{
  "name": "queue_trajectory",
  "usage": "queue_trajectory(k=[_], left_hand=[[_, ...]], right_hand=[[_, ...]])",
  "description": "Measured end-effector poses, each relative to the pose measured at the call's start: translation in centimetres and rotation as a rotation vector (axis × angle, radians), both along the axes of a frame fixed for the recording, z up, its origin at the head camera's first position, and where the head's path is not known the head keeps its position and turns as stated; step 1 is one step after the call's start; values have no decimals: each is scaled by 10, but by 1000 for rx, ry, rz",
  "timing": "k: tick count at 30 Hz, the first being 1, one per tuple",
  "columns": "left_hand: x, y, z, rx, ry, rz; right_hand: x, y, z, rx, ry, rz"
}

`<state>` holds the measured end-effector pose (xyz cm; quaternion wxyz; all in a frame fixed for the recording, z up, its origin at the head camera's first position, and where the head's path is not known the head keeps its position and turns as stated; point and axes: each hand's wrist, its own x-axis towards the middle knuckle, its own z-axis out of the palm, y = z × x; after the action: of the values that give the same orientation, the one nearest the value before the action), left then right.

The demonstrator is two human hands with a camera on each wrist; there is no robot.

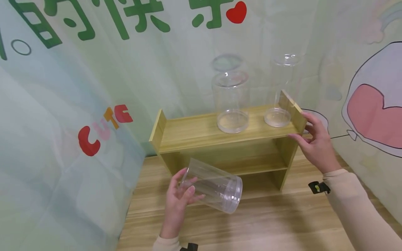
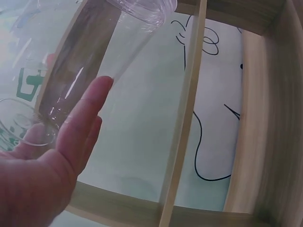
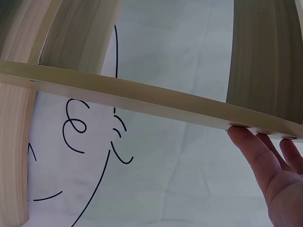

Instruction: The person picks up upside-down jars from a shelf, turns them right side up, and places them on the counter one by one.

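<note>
My left hand (image 1: 180, 198) holds a clear plastic jar (image 1: 216, 188) with fingers and thumb around its side. The jar is tilted, its round capped end towards the right, in front of a small wooden shelf (image 1: 194, 144). In the left wrist view, the jar (image 2: 137, 9) rests along the fingers of the left hand (image 2: 66, 142). With fingertips against the outside of the shelf's right side panel (image 1: 299, 120), my right hand (image 1: 317, 146) touches it near the top; the right wrist view has these fingertips (image 3: 239, 135) along the panel's edge.
Two more clear jars stand upright on the top board, one near the middle (image 1: 232, 120) and one near the right end (image 1: 277, 116). The shelf stands on a wood-grain table (image 1: 251, 223), with a printed cloth (image 1: 176, 69) hanging behind and at both sides.
</note>
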<state>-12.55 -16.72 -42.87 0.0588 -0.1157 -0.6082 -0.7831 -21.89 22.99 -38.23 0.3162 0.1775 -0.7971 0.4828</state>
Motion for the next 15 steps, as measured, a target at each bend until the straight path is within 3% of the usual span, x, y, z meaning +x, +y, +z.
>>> queue_trajectory(k=[15], left_hand=[[-3,14,-13,40,-17,-24]], right_hand=[[6,-1,-6,-66,-87,-5]])
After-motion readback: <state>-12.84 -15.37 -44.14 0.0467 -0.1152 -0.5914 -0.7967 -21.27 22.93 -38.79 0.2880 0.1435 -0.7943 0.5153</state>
